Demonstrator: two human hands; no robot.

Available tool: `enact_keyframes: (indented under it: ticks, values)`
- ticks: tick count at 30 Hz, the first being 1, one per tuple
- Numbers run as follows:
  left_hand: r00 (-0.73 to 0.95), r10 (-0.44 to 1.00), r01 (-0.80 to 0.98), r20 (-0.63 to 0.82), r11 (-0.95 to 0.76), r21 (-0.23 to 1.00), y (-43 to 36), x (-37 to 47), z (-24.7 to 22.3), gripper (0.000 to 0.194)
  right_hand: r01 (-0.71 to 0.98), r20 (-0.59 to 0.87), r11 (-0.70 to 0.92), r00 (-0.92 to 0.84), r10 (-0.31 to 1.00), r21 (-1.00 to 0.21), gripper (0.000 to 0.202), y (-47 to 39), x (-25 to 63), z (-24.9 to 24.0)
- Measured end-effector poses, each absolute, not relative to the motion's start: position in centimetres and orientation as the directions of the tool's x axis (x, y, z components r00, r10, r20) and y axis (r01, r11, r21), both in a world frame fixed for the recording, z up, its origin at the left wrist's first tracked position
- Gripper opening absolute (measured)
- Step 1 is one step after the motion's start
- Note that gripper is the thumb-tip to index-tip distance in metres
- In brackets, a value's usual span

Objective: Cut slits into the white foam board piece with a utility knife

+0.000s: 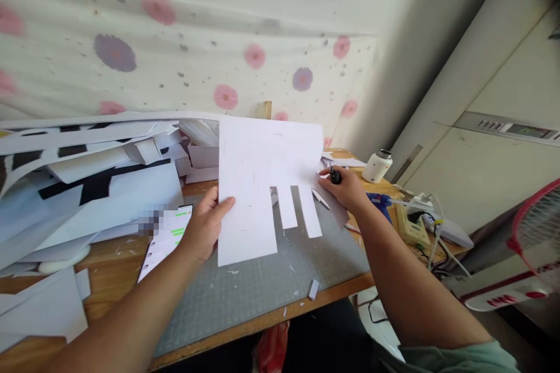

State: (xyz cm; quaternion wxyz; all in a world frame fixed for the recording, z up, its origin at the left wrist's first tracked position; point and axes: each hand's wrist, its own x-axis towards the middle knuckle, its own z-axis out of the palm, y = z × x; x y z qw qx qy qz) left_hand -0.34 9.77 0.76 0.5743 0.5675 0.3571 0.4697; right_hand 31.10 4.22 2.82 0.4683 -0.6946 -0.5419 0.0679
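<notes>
A white sheet (251, 169) with slots cut into its lower edge is held up over the grey cutting mat (262, 280). My left hand (207, 224) grips its left edge, thumb on the front face. At the sheet's right side, my right hand (343, 186) is closed around a small black object (335, 175) and touches the sheet's curled right part. Whether that object is a pen or a knife cannot be made out. A white pointed piece (321, 199) shows just below my right hand.
Stacked white boards and papers (126, 198) fill the left side, with a lit phone (168, 239) before them. At the right are a white bottle (377, 165), a blue glue gun (380, 204), a power strip (413, 224) and cables. A small white scrap (314, 289) lies near the front edge.
</notes>
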Motion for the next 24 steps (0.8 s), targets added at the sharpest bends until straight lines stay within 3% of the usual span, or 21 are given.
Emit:
enact_keyframes:
  ticks: [4, 9, 17, 24]
  values:
    - [0.458, 0.882, -0.003, 0.115, -0.128, 0.992, 7.1, 0.2, 1.3, 0.044, 0.728, 0.387, -0.003, 0.367, 0.846, -0.685, 0.021, 0.1, 32.8, 2.6]
    - [0.586, 0.810, 0.275, -0.031, -0.163, 0.947, 4.1, -1.0, 0.9, 0.042, 0.775, 0.265, -0.058, 0.284, 0.922, -0.629, 0.010, -2.8, 33.1, -0.2]
    - [0.409, 0.911, 0.734, -0.040, -0.303, 0.609, 3.1, -3.1, -1.4, 0.036, 0.837, 0.177, -0.147, 0.277, 0.944, -0.527, 0.009, -1.0, 31.2, -2.2]
    - [0.329, 0.944, 0.842, 0.040, -0.312, 0.439, 2.1, -3.8, -2.0, 0.041, 0.798, 0.236, -0.232, 0.419, 0.877, -0.555, 0.030, -0.5, 31.6, -1.7]
